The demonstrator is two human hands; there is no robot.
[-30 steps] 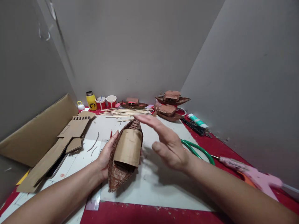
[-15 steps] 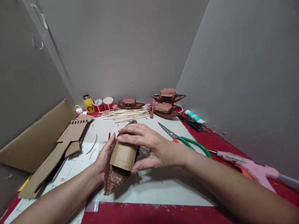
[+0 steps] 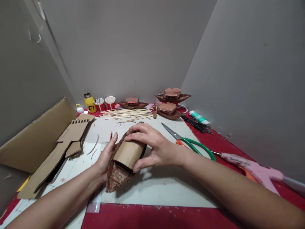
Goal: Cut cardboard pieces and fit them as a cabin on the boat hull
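Between my hands is a brown model boat [image 3: 119, 176], its pointed end tilted toward me. A curved tan cardboard roof [image 3: 128, 155] sits over the middle of its hull. My left hand [image 3: 106, 159] grips the hull from the left side, its thumb up along the edge and its other fingers hidden beneath. From the right, my right hand [image 3: 151, 144] is curled over the roof, with fingertips on its far part and the thumb at its near right corner.
Green-handled scissors [image 3: 188, 141] and a pink glue gun [image 3: 257, 170] lie to the right. Thin wooden sticks [image 3: 128, 114], paper cups [image 3: 110, 102] and finished model boats [image 3: 169, 109] stand along the back. Cut cardboard [image 3: 71, 133] lies on the left beside a yellow bottle [image 3: 89, 103].
The boat has turned slightly, and its roof now sits a little farther right and more slanted. My right hand has shifted along with it, keeping its hold.
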